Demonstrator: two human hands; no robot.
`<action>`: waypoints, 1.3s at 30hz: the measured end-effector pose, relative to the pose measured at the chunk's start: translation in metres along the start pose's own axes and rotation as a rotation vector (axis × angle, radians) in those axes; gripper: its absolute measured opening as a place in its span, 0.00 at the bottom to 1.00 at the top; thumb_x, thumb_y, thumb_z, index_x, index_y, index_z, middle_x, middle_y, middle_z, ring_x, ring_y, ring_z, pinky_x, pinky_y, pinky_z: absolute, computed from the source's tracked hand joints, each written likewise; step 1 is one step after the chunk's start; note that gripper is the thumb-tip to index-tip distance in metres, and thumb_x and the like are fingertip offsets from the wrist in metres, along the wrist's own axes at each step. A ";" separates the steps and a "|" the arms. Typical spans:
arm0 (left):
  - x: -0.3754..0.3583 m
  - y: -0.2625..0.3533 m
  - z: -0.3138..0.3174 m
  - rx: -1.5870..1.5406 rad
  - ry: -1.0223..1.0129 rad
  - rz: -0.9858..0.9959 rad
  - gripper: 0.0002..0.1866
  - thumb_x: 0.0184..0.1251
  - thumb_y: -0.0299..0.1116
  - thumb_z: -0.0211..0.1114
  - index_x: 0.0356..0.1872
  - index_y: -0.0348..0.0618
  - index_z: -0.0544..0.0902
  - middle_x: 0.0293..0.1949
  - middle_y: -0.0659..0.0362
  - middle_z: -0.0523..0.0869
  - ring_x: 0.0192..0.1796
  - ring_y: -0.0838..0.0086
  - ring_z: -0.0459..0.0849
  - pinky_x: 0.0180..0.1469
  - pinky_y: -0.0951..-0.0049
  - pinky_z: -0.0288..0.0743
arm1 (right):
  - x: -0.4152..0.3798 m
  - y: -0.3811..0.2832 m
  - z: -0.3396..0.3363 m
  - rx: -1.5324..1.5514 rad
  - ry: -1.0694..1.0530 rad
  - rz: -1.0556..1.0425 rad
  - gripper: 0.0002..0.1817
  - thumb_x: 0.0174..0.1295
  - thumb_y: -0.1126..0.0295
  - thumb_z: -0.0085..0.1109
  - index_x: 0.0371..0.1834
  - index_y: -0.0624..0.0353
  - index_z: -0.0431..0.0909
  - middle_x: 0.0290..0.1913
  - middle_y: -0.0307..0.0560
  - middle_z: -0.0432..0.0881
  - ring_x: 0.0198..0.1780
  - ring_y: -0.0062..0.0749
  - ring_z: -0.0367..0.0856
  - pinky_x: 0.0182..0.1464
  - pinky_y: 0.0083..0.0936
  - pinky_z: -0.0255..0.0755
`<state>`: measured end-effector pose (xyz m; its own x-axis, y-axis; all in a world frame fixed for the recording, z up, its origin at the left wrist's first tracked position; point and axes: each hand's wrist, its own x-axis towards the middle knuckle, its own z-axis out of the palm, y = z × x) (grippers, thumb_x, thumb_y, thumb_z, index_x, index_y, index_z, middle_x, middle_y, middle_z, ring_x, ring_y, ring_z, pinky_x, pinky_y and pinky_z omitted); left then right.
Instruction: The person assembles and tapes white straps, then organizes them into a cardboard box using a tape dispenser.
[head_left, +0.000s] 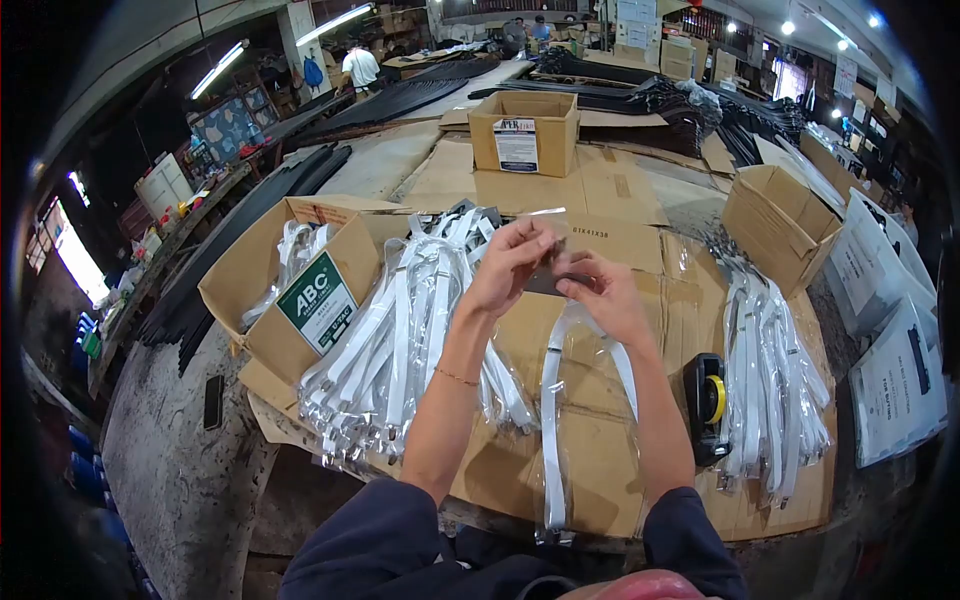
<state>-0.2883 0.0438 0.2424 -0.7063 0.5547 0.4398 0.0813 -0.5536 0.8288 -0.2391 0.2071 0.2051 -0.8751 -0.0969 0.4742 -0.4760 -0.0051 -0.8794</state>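
Note:
Both hands are together over the cardboard, at the top end of a clear plastic bag (590,430). Inside the bag lies a looped white strap (553,430), its two legs running toward me. My left hand (513,262) pinches the bag's upper end, fingers curled. Beside it, my right hand (603,292) is closed on the same end, thumb and fingertips pressed together. A dark card (543,284) shows partly between the hands. Left of my hands lies a heap of bagged white straps (415,330); a smaller pile of bagged straps (765,370) is on the right.
A black tape dispenser (706,410) with a yellow core stands right of my forearm. Open cardboard boxes stand left (290,290), ahead (525,135) and right (785,225). A dark phone-like object (213,402) lies at left. Translucent bins (893,380) stand far right; a person (360,68) is behind.

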 end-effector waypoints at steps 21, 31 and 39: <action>0.001 0.012 0.043 -0.834 -0.189 0.241 0.09 0.67 0.39 0.51 0.35 0.45 0.71 0.22 0.64 0.61 0.32 0.73 0.64 0.52 0.55 0.66 | -0.040 -0.038 0.006 0.475 0.181 0.092 0.08 0.64 0.71 0.55 0.38 0.65 0.78 0.41 0.39 0.79 0.40 0.20 0.75 0.47 0.19 0.68; 0.001 0.009 0.063 -0.886 -0.036 0.188 0.07 0.68 0.34 0.48 0.31 0.46 0.70 0.18 0.66 0.60 0.30 0.76 0.63 0.51 0.61 0.63 | -0.042 -0.046 0.031 -0.201 0.378 -0.360 0.09 0.59 0.72 0.62 0.38 0.65 0.74 0.40 0.41 0.78 0.41 0.22 0.76 0.45 0.21 0.70; 0.001 0.007 0.057 -0.957 -0.115 0.245 0.07 0.68 0.35 0.46 0.33 0.47 0.70 0.19 0.66 0.59 0.29 0.76 0.62 0.50 0.60 0.65 | -0.043 -0.043 0.010 0.419 0.270 -0.148 0.08 0.60 0.72 0.62 0.31 0.62 0.72 0.40 0.43 0.79 0.41 0.22 0.76 0.44 0.20 0.70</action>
<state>-0.2480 0.0756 0.2685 -0.6695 0.3871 0.6340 -0.4216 -0.9007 0.1047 -0.1804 0.2014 0.2218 -0.8187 0.1945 0.5402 -0.5688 -0.4031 -0.7169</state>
